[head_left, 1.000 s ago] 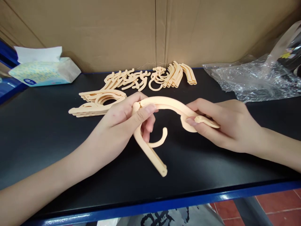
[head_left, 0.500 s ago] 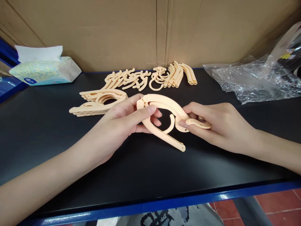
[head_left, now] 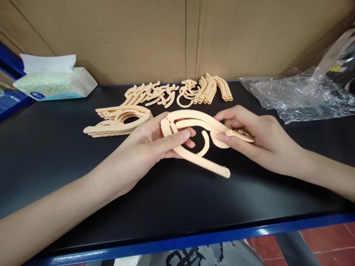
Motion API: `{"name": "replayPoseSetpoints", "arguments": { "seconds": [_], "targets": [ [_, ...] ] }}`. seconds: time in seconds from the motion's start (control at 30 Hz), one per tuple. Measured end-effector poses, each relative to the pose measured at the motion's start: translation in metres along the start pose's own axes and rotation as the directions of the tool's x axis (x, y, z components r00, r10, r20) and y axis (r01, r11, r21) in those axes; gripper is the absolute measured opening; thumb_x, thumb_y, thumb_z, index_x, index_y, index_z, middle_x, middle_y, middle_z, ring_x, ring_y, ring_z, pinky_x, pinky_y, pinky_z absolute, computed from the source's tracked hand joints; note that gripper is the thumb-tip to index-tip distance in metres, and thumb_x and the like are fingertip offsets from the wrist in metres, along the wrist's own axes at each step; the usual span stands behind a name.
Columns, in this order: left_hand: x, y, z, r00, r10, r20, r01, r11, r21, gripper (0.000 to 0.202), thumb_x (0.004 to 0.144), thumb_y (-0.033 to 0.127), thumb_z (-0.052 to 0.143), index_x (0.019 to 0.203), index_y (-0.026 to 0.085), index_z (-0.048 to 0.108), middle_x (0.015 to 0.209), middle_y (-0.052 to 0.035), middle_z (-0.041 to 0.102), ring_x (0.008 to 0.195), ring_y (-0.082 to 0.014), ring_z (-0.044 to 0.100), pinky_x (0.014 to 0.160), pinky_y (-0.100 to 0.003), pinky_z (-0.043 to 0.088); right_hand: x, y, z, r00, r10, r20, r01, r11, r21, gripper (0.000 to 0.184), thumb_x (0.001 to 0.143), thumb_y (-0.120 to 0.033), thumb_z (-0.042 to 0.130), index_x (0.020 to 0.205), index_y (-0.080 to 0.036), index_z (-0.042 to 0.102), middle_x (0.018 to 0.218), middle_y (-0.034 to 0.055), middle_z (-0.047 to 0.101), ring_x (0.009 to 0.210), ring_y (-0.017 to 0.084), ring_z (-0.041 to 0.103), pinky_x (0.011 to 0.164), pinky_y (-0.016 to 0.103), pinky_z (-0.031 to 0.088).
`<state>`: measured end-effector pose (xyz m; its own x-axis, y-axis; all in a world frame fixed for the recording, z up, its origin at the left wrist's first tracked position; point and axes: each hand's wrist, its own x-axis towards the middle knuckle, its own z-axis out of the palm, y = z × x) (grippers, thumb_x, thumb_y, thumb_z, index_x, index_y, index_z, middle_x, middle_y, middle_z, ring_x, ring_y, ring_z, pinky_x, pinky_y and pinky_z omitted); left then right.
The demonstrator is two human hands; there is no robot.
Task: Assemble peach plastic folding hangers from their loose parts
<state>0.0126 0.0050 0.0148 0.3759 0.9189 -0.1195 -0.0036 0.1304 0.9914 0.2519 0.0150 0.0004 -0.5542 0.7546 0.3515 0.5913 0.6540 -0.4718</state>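
Between my hands, above the black tabletop, is a cream plastic folding hanger (head_left: 198, 157) with a curved hook and hinged arms. My left hand (head_left: 159, 142) grips its jointed end, thumb across the front and fingers behind. At the far end of the upper arm, my right hand (head_left: 255, 136) pinches the hanger where a small curved end piece (head_left: 240, 135) joins. One lower arm points freely down to the right. Behind my left hand lies a stack of folded cream hangers (head_left: 113, 127).
Along the back lie loose cream branched pieces (head_left: 151, 94), hooks (head_left: 187, 92) and curved arms (head_left: 208, 88). A tissue pack (head_left: 57, 83) sits at the back left, a clear plastic bag (head_left: 294, 96) at the back right. Cardboard (head_left: 124, 37) rises behind the black table (head_left: 166, 210).
The hanger's upper arm has swung slightly up and right with my right hand. Its end piece now lies closer in line with the arm, and the free lower arm has tilted right.
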Motion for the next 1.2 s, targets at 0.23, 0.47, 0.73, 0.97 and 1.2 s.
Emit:
{"name": "replayPoseSetpoints", "arguments": {
  "seconds": [0.23,0.47,0.73,0.97,1.2],
  "targets": [
    [-0.001,-0.002,0.000,0.995,0.099,-0.004,-0.094,0.961,0.259,0.045,0.077,0.017,0.075,0.116,0.023,0.055,0.099,0.0019,0.065,0.085,-0.0106,0.065,0.075,-0.017,0.056,0.001,0.003,0.001,0.995,-0.045,0.091,0.042,0.998,0.036,0.032,0.097,-0.043,0.052,0.118,-0.019,0.057,0.069,-0.0058,0.054,0.052,0.008,0.046,0.052,0.022,0.034],
    [-0.002,-0.003,-0.005,0.879,0.393,0.269,-0.395,0.286,0.873,0.022,0.085,0.032,0.069,0.099,0.021,0.057,0.094,0.0005,0.061,0.085,-0.0180,0.059,0.069,-0.029,0.041,0.002,0.004,-0.003,0.976,-0.166,0.140,0.158,0.985,0.064,0.030,0.098,-0.036,0.051,0.121,-0.019,0.061,0.089,-0.0001,0.062,0.070,0.009,0.055,0.060,0.021,0.037],
    [-0.003,-0.008,-0.006,0.934,0.214,0.287,-0.353,0.422,0.835,0.029,0.084,0.039,0.070,0.090,0.023,0.048,0.083,0.0053,0.066,0.070,-0.0150,0.063,0.054,-0.023,0.038,-0.001,-0.006,-0.002,0.975,-0.145,0.168,0.130,0.987,0.094,0.031,0.096,-0.043,0.053,0.111,-0.019,0.064,0.086,0.0006,0.060,0.066,0.010,0.054,0.058,0.024,0.037],
    [0.006,-0.002,-0.003,0.989,0.022,0.145,-0.112,0.752,0.650,0.035,0.075,0.027,0.077,0.076,0.020,0.043,0.075,0.0059,0.067,0.060,-0.0086,0.061,0.052,-0.019,0.048,0.004,-0.001,-0.006,0.999,0.015,-0.033,-0.015,1.000,0.007,0.037,0.099,-0.049,0.041,0.097,-0.020,0.063,0.078,0.0004,0.057,0.068,0.014,0.050,0.062,0.029,0.036],
    [0.011,-0.001,-0.007,1.000,-0.005,0.022,-0.007,0.854,0.520,0.036,0.070,0.025,0.079,0.076,0.020,0.044,0.074,0.0066,0.068,0.066,-0.0084,0.064,0.058,-0.017,0.050,0.004,-0.001,-0.008,0.979,0.157,-0.126,-0.161,0.987,-0.015,0.037,0.097,-0.052,0.046,0.082,-0.021,0.060,0.060,-0.0049,0.041,0.053,0.010,0.035,0.053,0.029,0.027]
  ]
}}
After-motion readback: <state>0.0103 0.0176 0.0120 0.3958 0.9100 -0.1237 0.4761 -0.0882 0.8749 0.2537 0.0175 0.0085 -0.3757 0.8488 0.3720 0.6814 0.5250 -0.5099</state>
